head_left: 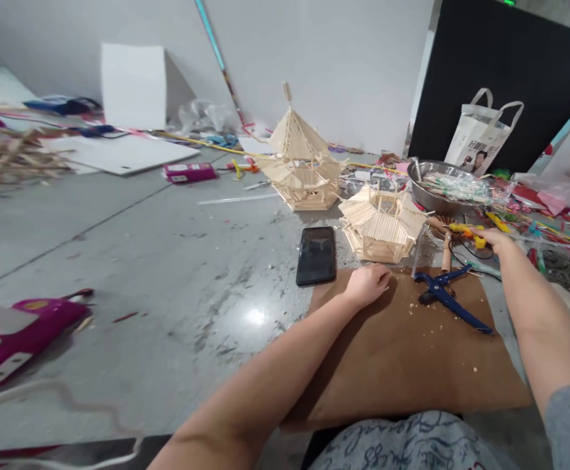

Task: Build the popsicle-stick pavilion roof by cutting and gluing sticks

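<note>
Reaching right hand (492, 239) to yellow glue gun (467, 228) with unclear grip, resting left hand (365, 285) closed, likely needing firmer hold.

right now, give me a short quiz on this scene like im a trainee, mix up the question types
1. Multiple choice: which of these lies on the brown sheet?
a) steel bowl
b) blue hand tool
c) white carrier bag
2. True or false: the pointed-roof stick model stands farther from the person than the black phone.
3. Short answer: which hand is closer to the yellow tool?

Key:
1. b
2. true
3. right hand
</note>
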A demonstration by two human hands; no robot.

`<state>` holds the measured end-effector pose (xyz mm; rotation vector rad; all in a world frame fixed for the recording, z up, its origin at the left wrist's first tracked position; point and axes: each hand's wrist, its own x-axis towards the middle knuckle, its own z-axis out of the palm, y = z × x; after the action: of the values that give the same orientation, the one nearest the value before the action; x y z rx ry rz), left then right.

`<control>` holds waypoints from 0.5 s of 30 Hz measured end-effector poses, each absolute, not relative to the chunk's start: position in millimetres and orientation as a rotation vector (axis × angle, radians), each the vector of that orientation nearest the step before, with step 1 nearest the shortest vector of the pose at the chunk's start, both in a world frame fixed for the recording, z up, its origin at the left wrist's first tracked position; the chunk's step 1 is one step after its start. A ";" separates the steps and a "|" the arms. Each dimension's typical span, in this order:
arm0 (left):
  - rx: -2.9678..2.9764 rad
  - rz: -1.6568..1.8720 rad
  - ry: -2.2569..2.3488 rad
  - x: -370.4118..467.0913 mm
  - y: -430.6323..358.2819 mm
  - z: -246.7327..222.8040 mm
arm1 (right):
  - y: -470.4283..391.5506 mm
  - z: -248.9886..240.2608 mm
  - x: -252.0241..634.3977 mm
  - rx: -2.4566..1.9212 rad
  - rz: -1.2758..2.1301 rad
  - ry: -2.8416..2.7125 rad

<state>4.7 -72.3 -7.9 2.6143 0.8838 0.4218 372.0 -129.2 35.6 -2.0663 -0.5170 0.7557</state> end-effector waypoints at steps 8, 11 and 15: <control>2.655 0.372 0.810 3.4 -71.2 -8.3 | -144.2 39.0 369.8 -2.418 0.161 -0.670; 2.709 0.315 0.718 1.6 -73.3 -5.3 | -162.4 43.1 342.6 -2.380 0.009 -0.839; 2.766 0.242 0.682 0.6 -77.5 0.7 | -186.3 37.1 279.4 -2.162 -0.081 -1.355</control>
<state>0.6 -77.5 0.7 2.7656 0.6820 0.2421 279.4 -186.3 37.1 -2.1616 -1.3549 -0.0811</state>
